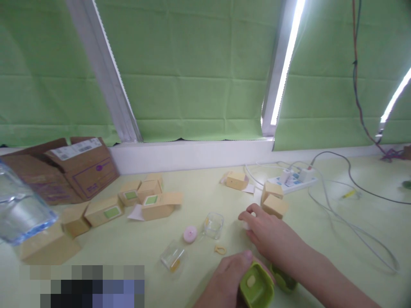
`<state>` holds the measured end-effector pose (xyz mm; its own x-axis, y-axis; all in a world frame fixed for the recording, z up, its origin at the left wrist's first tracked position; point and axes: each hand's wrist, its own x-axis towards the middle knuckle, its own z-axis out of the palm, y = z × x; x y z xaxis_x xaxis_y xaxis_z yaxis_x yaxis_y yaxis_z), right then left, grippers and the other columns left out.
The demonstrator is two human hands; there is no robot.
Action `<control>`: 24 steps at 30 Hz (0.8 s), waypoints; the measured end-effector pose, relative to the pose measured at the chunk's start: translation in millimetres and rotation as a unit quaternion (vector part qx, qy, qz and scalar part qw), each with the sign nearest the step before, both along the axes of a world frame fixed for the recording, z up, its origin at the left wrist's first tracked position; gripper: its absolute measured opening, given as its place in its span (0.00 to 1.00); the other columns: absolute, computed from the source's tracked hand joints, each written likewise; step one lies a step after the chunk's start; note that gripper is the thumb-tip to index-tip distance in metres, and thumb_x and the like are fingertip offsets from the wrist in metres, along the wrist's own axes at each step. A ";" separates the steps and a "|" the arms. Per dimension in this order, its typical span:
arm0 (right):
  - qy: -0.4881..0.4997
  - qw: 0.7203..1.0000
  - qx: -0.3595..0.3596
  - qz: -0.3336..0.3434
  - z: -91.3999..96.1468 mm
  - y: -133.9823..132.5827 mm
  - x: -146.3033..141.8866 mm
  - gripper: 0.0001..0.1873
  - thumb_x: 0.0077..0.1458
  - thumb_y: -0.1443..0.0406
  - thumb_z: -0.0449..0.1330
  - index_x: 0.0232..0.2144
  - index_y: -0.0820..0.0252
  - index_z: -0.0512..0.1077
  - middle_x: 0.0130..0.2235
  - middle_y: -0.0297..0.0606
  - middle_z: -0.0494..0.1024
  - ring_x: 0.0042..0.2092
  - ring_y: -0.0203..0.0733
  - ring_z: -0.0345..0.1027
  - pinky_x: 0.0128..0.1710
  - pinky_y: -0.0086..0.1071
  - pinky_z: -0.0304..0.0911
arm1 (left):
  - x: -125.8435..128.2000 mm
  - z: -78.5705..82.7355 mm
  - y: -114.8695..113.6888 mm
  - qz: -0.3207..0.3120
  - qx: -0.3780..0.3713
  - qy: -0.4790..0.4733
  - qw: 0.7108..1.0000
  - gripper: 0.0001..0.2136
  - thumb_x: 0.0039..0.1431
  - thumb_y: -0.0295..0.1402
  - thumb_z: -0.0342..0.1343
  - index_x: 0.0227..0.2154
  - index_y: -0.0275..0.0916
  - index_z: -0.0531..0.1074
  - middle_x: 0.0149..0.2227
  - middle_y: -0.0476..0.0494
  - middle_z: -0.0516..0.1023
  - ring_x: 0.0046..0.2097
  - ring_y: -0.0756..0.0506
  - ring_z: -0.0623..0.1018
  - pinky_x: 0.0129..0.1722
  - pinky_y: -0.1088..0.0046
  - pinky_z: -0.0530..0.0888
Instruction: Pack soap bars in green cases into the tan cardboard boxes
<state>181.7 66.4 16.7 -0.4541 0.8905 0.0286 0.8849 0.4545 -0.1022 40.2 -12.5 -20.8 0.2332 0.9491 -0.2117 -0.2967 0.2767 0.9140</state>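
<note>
One green container (261,291), mouth up, long axis unclear; left hand (229,273) gripping, right hand's (261,229) hold unclear.

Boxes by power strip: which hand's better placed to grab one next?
Right, likely: right hand is beside the boxes, though possibly pinching something white; left hand is farther, holding the green cup.
</note>
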 end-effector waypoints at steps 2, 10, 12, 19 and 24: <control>0.015 1.000 -0.006 0.000 -0.2 -1.7 3.1 0.17 0.61 0.74 0.54 0.51 0.60 0.73 0.51 0.50 0.73 0.41 0.50 0.79 0.37 0.39 0.74 | -0.7 4.7 3.3 -0.028 -0.011 0.013 0.999 0.20 0.53 0.51 0.59 0.24 0.36 0.78 0.19 0.48 0.73 0.21 0.49 0.70 0.22 0.75 0.65; 0.182 0.982 0.010 0.055 -8.4 -11.3 24.0 0.18 0.63 0.70 0.55 0.54 0.57 0.72 0.53 0.45 0.72 0.49 0.49 0.74 0.53 0.46 0.70 | -0.7 2.8 12.9 -0.019 -0.043 -0.018 0.999 0.20 0.48 0.50 0.57 0.27 0.35 0.76 0.15 0.47 0.72 0.18 0.49 0.68 0.13 0.78 0.56; 0.221 0.972 0.020 0.075 -9.4 -14.6 30.8 0.17 0.64 0.68 0.56 0.54 0.55 0.72 0.52 0.44 0.73 0.53 0.50 0.71 0.55 0.47 0.68 | -2.1 4.7 11.3 -0.011 -0.037 -0.036 0.999 0.17 0.48 0.47 0.59 0.30 0.35 0.76 0.18 0.47 0.73 0.19 0.50 0.69 0.14 0.78 0.57; 0.424 0.902 -0.027 0.081 -12.9 -21.5 39.1 0.18 0.66 0.65 0.56 0.57 0.49 0.69 0.55 0.41 0.70 0.56 0.45 0.67 0.57 0.42 0.69 | -7.5 20.6 6.4 0.037 -0.048 -0.061 0.996 0.13 0.57 0.42 0.58 0.36 0.36 0.77 0.24 0.46 0.76 0.26 0.49 0.72 0.21 0.77 0.65; 0.560 0.818 -0.102 0.080 -15.4 -30.1 33.6 0.23 0.58 0.65 0.66 0.54 0.41 0.70 0.58 0.35 0.67 0.57 0.41 0.69 0.54 0.33 0.73 | -10.1 20.2 9.2 0.085 -0.050 -0.100 0.990 0.13 0.60 0.42 0.59 0.37 0.36 0.77 0.29 0.46 0.78 0.28 0.49 0.73 0.28 0.73 0.70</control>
<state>215.3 36.3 1.2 -0.3559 0.8602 0.3652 0.1143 0.4279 -0.8966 30.1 -3.3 -0.6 0.1180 0.9552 -0.2716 -0.5190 0.2925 0.8032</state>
